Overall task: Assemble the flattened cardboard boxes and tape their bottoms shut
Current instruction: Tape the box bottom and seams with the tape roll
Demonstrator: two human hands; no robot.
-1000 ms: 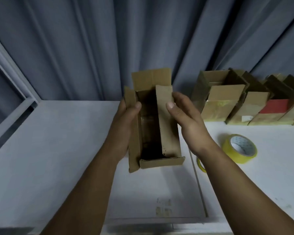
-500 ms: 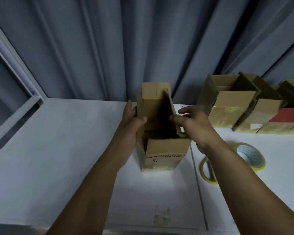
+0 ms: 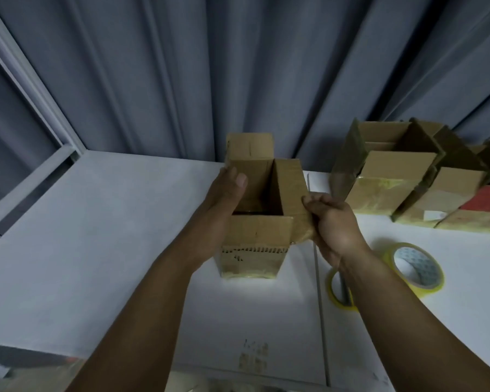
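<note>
Now one open box (image 3: 255, 239) stands on the tabletop (image 3: 96, 236). The left hand (image 3: 224, 199) grips its side and the right hand (image 3: 334, 224) pinches its flap. Two rolls lie nearby: a fat tape roll (image 3: 425, 290) and a thin tape roll (image 3: 340, 304).

The left forearm (image 3: 153, 292) and right forearm (image 3: 408, 306), entering from the lower edge of the frame, are bare up to the wrist. The left hand (image 3: 224, 196) and right hand (image 3: 334, 224) are bare too. A short, plain thumbnail shows on the left hand at centre frame.

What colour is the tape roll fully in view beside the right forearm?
Yellow tape roll with a whitish core, clearest in head view.
</note>
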